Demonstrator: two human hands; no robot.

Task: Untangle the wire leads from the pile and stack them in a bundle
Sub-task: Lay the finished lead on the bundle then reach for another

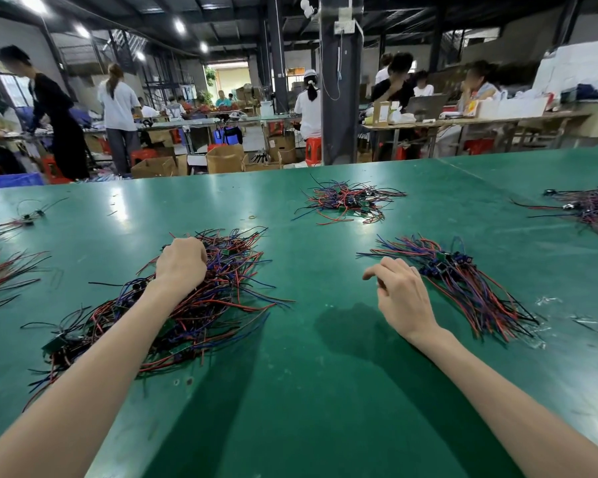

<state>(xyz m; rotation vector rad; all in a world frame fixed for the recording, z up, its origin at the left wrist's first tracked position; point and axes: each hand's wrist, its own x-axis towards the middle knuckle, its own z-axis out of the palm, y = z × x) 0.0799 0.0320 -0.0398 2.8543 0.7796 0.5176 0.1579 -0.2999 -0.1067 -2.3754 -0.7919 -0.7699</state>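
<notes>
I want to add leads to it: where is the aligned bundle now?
Head view: the aligned bundle lies on the green table right of centre, beside the right hand, opposite the tangled pile under the left hand.

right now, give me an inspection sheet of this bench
surface: green table, glossy, lightly scuffed.
job's things: tangled pile under the left hand; straightened bundle beside the right hand.
clutter: more wire heaps far centre, also far right and left edge; plastic scraps right of the bundle.
hands: left hand grips into the pile; right hand over the table, fingers loosely curled, empty.
cables: nothing seen beyond the leads.
surroundings: people at benches, cardboard boxes, red stools, dark pillar.
</notes>
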